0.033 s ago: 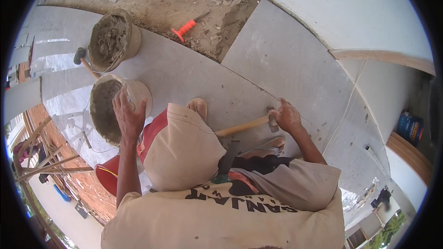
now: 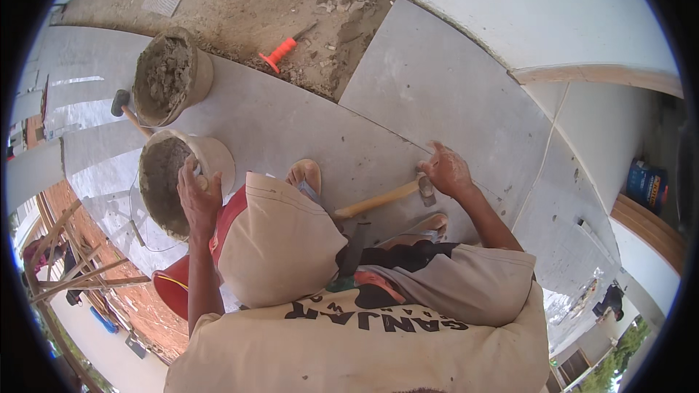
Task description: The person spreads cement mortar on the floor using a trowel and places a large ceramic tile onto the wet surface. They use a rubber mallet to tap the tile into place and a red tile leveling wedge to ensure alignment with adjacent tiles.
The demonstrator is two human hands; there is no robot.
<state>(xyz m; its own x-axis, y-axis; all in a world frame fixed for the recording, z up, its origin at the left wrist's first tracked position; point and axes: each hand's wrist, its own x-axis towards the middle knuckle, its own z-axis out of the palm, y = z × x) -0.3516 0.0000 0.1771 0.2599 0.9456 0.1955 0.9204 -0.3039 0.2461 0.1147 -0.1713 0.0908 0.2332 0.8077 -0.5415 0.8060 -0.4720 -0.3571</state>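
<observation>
Grey tiles [image 2: 291,124] are covering most of the floor, bordered on the far side by a strip of bare earth [image 2: 226,0] and on the far right by a white wall [image 2: 553,7]. On that earth, near the tile edge, a chisel with an orange-red grip [image 2: 280,52] is lying well apart from both hands.

Between the person's feet, a hammer [image 2: 382,199] is pointing its wooden handle leftward and its metal head rightward. Just beside that head, on its far right, the right hand [image 2: 448,171] is hanging with thumb and forefinger parted, fairly wide; the handle is lying outside its grip, to the left. Whether the hand is touching the metal, I cannot tell.

Over on the left, the left hand [image 2: 198,196] is overlapping the right part of the near bucket [image 2: 218,160], which is containing grey mortar. Its fingers are curling a little, and something small and pale is showing between finger and thumb; I cannot tell if the hand is gripping it or the bucket.

Just beyond, the far bucket [image 2: 200,80] is holding lumpier mortar, and a black-headed mallet [image 2: 120,104] is lying to its left. Nearer, a red container [image 2: 172,287] is showing beside the left forearm.
</observation>
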